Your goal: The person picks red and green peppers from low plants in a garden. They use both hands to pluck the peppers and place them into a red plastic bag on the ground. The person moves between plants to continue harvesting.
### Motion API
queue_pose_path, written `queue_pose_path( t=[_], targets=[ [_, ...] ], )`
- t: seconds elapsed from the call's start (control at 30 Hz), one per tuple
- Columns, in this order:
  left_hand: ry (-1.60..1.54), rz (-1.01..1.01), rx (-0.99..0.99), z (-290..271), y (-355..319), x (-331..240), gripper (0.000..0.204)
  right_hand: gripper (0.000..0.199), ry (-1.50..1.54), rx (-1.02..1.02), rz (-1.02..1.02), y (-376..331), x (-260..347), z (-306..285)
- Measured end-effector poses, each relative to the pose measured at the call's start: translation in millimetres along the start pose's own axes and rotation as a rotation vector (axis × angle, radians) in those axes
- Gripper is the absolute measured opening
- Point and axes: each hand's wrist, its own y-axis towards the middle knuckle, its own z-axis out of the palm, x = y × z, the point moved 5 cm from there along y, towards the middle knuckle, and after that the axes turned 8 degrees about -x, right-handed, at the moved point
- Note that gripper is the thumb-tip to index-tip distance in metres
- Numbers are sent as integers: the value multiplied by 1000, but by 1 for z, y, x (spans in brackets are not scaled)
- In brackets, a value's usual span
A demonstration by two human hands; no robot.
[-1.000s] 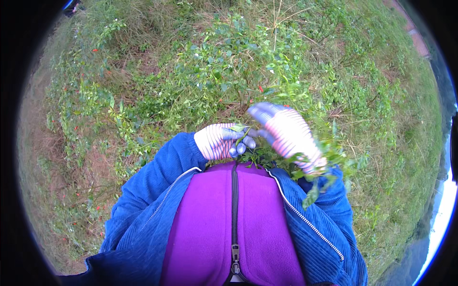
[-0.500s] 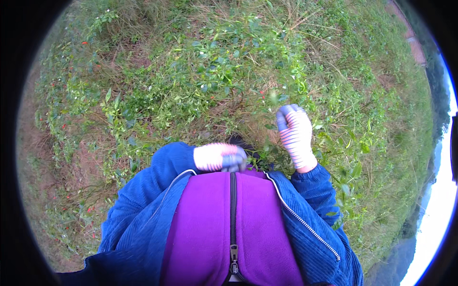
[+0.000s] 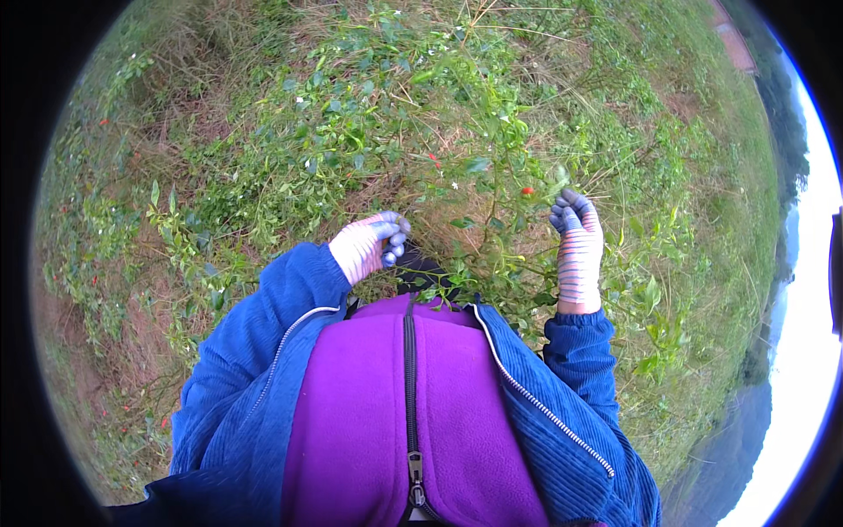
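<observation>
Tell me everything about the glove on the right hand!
The glove on the right hand looks like a knitted fabric glove, pale with thin pink and blue stripes across the back, and darker blue-purple coating over the fingertips. It fits snugly and ends at the wrist, where a blue ribbed jacket cuff meets it. The hand is raised with fingers curled, reaching into a leafy green plant, close to a small red fruit. Whether the fingertips grip a stem or leaf cannot be told.

Leafy bush (image 3: 421,132) stands before both hands (image 3: 575,241).
</observation>
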Motion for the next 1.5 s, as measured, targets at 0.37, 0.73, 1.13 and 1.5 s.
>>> queue_pose_path(
  t=[0.37,0.73,1.13,1.5],
  targets=[
    [223,-140,341,69,-14,6,43,37,-431,769,-175,-80,7,89],
    [596,19,204,61,-17,8,33,9,-570,601,-574,-91,1,106],
    [232,134,217,70,-22,-10,22,29,-514,667,120,-74,-52,70],
    [1334,661,-37,138,53,-46,24,31,-195,112,-274,-40,-14,18]
  ],
)
